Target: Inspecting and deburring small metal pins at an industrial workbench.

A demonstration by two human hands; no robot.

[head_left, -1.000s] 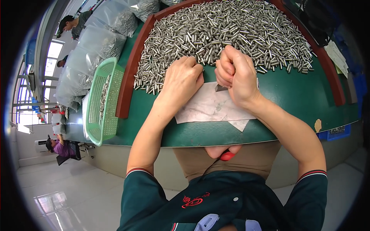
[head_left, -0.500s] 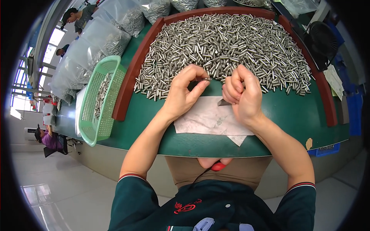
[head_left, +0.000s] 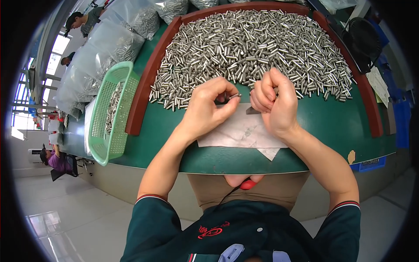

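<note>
One green basket (head_left: pixel 114 114) sits far left of the left hand (head_left: pixel 205 109), which pinches one small metal pin (head_left: pixel 234 95) at its fingertips; beside it, the right hand (head_left: pixel 276 102) is fisted, contents hidden, before one uncountable pin heap (head_left: pixel 253 48).

The heaped pins (head_left: pixel 253 48) are bright metal — smooth, polished, glinting. The desk (head_left: pixel 331 126) wears a matt green covering, edged by a smooth reddish-brown wooden rim (head_left: pixel 144 83). A dull, smudged sheet of paper (head_left: pixel 240 133) lies on it. The basket (head_left: pixel 111 113) is perforated green plastic with a slight sheen — the bags (head_left: pixel 109 48) clear, glossy plastic film.
</note>
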